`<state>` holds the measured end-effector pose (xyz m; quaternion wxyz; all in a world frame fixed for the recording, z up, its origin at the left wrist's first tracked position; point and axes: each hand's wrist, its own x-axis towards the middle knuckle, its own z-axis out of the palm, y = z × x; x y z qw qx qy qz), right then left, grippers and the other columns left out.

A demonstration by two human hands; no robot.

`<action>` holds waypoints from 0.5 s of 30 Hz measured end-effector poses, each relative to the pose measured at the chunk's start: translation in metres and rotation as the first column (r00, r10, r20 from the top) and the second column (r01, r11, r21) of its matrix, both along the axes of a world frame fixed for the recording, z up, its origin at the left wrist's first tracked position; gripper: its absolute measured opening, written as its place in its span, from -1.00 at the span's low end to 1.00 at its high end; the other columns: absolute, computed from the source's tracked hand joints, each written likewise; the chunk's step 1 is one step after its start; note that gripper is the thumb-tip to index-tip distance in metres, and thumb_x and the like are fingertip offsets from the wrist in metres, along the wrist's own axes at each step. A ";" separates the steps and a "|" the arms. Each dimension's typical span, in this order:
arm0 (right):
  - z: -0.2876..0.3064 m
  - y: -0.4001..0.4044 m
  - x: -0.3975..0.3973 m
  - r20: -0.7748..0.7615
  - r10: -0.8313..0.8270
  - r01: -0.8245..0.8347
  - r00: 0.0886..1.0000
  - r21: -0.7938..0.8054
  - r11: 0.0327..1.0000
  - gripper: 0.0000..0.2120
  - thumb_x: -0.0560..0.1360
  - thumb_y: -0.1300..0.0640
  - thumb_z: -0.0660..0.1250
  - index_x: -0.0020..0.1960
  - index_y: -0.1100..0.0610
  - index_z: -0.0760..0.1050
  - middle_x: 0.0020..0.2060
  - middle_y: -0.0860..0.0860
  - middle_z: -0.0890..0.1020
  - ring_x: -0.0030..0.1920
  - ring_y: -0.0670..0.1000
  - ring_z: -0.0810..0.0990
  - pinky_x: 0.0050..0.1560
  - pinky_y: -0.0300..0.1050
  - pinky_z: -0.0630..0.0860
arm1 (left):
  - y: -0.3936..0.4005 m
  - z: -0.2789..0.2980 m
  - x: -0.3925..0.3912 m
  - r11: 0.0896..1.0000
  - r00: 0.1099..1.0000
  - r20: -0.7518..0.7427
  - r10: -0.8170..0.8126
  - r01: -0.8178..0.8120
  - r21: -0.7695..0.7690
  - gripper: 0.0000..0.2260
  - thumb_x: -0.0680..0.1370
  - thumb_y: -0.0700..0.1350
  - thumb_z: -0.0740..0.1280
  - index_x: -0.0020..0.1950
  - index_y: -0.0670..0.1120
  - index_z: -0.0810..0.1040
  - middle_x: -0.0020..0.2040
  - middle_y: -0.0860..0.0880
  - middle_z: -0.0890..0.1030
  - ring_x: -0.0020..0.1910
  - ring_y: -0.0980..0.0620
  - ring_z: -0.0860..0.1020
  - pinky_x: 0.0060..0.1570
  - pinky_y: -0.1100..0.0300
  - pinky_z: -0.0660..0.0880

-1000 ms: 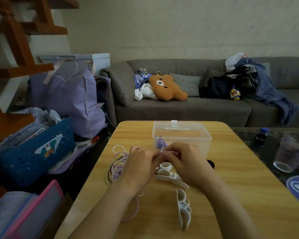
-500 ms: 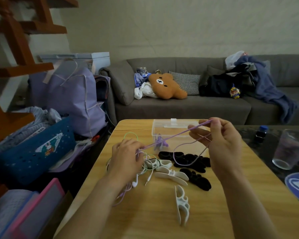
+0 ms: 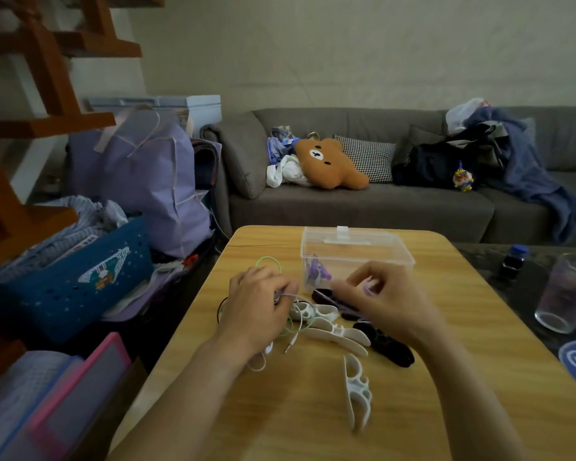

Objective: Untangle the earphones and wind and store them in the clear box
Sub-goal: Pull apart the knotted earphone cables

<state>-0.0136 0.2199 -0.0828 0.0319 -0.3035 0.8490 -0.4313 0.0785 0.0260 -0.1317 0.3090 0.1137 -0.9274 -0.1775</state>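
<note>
1. Nearest on the wooden table point(image 3: 446, 377) lies a white cord winder point(image 3: 356, 390), standing on its edge and apart from the rest.
2. Just beyond it, more white winders point(image 3: 336, 334) lie flat; black winders point(image 3: 391, 347) sit to their right, partly under the right wrist.
3. The left hand point(image 3: 256, 304) has its fingers curled over the tangle of earphones point(image 3: 288, 327), gripping a purple cord point(image 3: 326, 302); white and green cords spill from under the palm, and a metal jack plug point(image 3: 290, 346) rests on the table beside the wrist.
4. The right hand point(image 3: 383, 297) is curled too, pinching the other end of that purple cord, which runs low between the two hands.
5. Behind the hands stands the clear box point(image 3: 356, 254), lid on, with a purple item visible inside against its near wall.
6. To the right, off the table, a glass tumbler point(image 3: 566, 294) and a small blue-capped bottle point(image 3: 514, 261).
7. Farthest back, a grey sofa point(image 3: 363, 211) holds a brown bear cushion point(image 3: 330, 163) and heaped clothes.
</note>
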 end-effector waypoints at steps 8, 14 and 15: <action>-0.011 -0.030 0.025 -0.080 0.258 -0.257 0.963 0.020 0.966 -0.71 0.41 -0.24 0.47 0.08 -0.19 0.60 0.02 -0.24 0.63 0.04 -0.23 0.60 0.09 -0.18 0.60 | 0.012 0.011 0.004 0.980 0.994 0.059 -0.089 0.077 0.186 -0.79 0.53 -0.18 0.38 0.13 0.02 0.65 0.04 0.12 0.58 0.11 0.11 0.47 0.15 0.14 0.43; -0.016 -0.035 0.022 -0.019 0.213 -0.213 0.977 0.013 0.977 -0.93 0.61 0.09 0.33 -0.04 0.01 0.57 -0.27 -0.11 0.62 -0.30 -0.18 0.57 -0.25 -0.30 0.46 | 0.011 0.019 0.012 0.980 0.995 0.012 -0.103 0.100 0.174 -0.83 0.49 -0.12 0.50 0.06 0.02 0.68 -0.06 0.16 0.61 -0.05 0.18 0.56 -0.06 0.28 0.51; -0.015 -0.034 0.020 -0.004 0.172 -0.172 0.985 -0.027 0.985 -0.90 0.63 0.09 0.28 -0.06 0.01 0.53 -0.25 -0.08 0.62 -0.26 -0.13 0.58 -0.23 -0.22 0.48 | 0.009 0.018 0.012 0.984 0.993 0.015 -0.118 0.115 0.139 -0.87 0.49 -0.08 0.50 0.03 0.03 0.70 -0.08 0.15 0.63 -0.06 0.16 0.56 -0.03 0.16 0.53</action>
